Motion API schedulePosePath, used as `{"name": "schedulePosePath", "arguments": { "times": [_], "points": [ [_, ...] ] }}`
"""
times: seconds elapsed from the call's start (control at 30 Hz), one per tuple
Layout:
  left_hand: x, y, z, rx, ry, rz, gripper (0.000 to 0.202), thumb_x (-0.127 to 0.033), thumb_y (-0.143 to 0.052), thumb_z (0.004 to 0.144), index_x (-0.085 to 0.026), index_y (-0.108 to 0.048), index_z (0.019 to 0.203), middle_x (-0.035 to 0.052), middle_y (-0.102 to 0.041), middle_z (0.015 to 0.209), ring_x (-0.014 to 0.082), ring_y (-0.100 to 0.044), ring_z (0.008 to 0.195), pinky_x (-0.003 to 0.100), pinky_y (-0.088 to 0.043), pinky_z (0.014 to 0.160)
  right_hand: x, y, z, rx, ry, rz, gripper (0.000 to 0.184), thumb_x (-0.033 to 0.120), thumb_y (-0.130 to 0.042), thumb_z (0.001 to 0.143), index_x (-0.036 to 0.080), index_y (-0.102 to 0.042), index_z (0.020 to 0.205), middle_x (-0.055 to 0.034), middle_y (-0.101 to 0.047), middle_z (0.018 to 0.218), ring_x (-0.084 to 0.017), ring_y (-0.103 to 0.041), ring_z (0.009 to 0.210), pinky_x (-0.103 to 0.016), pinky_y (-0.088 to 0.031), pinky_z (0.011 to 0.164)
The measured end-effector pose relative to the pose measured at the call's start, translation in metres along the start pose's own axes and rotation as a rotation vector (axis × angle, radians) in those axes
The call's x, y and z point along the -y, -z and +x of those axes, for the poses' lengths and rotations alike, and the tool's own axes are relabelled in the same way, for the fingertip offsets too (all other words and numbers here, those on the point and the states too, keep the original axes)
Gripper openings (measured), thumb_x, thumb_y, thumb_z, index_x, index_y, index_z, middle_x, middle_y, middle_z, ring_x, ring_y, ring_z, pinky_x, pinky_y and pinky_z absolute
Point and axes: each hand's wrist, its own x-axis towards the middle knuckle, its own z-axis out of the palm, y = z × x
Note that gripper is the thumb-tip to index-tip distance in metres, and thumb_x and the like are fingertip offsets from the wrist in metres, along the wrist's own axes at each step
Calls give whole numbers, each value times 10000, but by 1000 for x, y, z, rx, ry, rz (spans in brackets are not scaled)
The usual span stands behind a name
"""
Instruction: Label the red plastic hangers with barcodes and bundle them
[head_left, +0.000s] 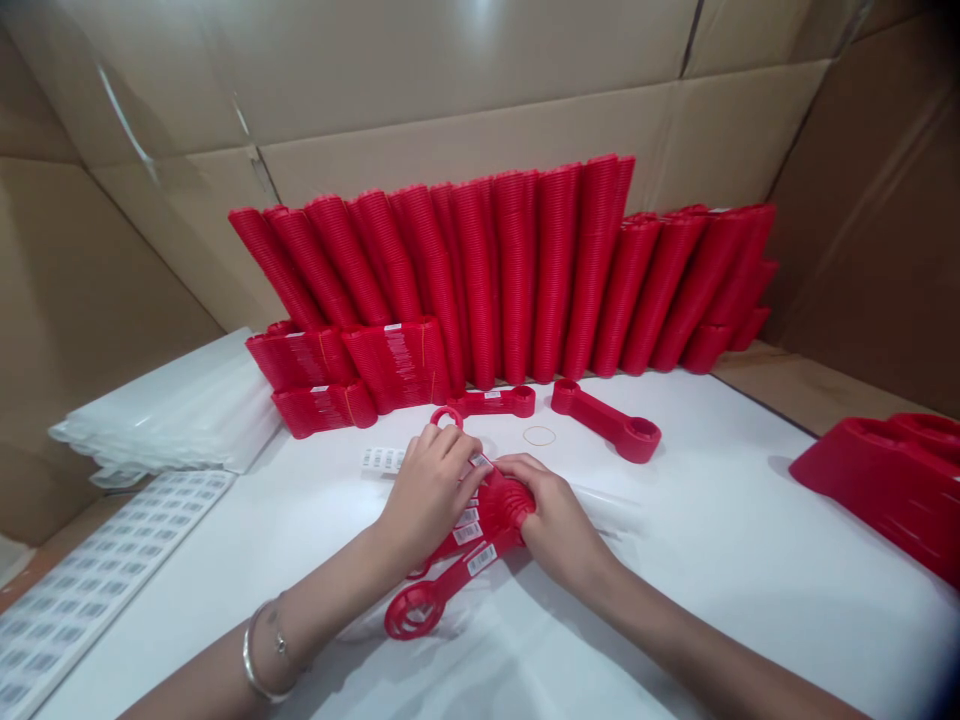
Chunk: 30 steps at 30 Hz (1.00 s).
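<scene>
My left hand and my right hand meet over a fanned bunch of red plastic pieces lying on the white table. Each piece carries a white barcode sticker. The left hand's fingers curl over the top of the bunch, and the right hand's fingers are closed on its round ends. One ring-shaped end sticks out toward me. A small red ring shows just beyond my left fingers. A strip of barcode stickers lies beside the left hand.
Tall stacks of red plastic parts lean against the cardboard wall at the back. Two red double-ended pieces and a rubber band lie ahead. Clear bags and sticker sheets sit left; more red parts right.
</scene>
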Motion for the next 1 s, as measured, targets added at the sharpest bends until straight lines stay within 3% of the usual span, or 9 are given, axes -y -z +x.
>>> {"name": "schedulePosePath", "arguments": {
  "times": [0.33, 0.43, 0.57, 0.73, 0.83, 1.0],
  "points": [
    [4, 4, 4, 128, 34, 9, 141, -307, -456, 846, -187, -519, 885, 53, -517, 891, 212, -425, 835, 336, -386, 709, -1, -1, -2, 25, 8, -15, 594, -79, -329, 549, 205, -623, 981, -35, -578, 1035, -164, -548, 920, -278, -425, 832],
    [9, 7, 4, 126, 42, -22, 218, -359, -487, 824, -193, -515, 962, 57, -521, 918, 221, -428, 858, 346, -392, 718, -2, -3, -3, 40, -3, -11, 577, -76, -334, 559, 204, -622, 974, -35, -581, 1013, -162, -552, 902, -275, -435, 807],
    [17, 8, 5, 86, 58, -93, 388, -436, -541, 771, -215, -483, 1085, 58, -499, 943, 221, -442, 867, 359, -403, 749, -1, -3, -2, 52, -19, 0, 576, -80, -336, 550, 203, -620, 964, -32, -580, 1002, -161, -551, 899, -270, -441, 800],
    [25, 5, 5, -69, 81, -113, 280, -361, -467, 837, -196, -507, 1059, 67, -444, 967, 206, -464, 915, 353, -406, 814, 4, -1, -2, 42, 4, 42, 615, -85, -331, 537, 200, -612, 1004, -33, -569, 1044, -154, -542, 939, -253, -445, 814],
    [28, 6, 6, -160, 131, -120, 237, -309, -423, 862, -199, -511, 1052, 65, -406, 1008, 166, -491, 844, 321, -431, 781, 4, 1, -2, 48, 26, 57, 594, -75, -346, 559, 208, -619, 1004, -30, -575, 1033, -160, -543, 940, -257, -452, 805],
    [26, 15, 7, -188, 133, -120, 162, -253, -445, 837, -183, -516, 964, 52, -444, 994, 151, -513, 819, 283, -445, 734, -4, 5, 3, 2, 23, 40, 565, -59, -363, 578, 203, -620, 1007, -33, -560, 1063, -165, -530, 974, -271, -446, 833]
  ]
}}
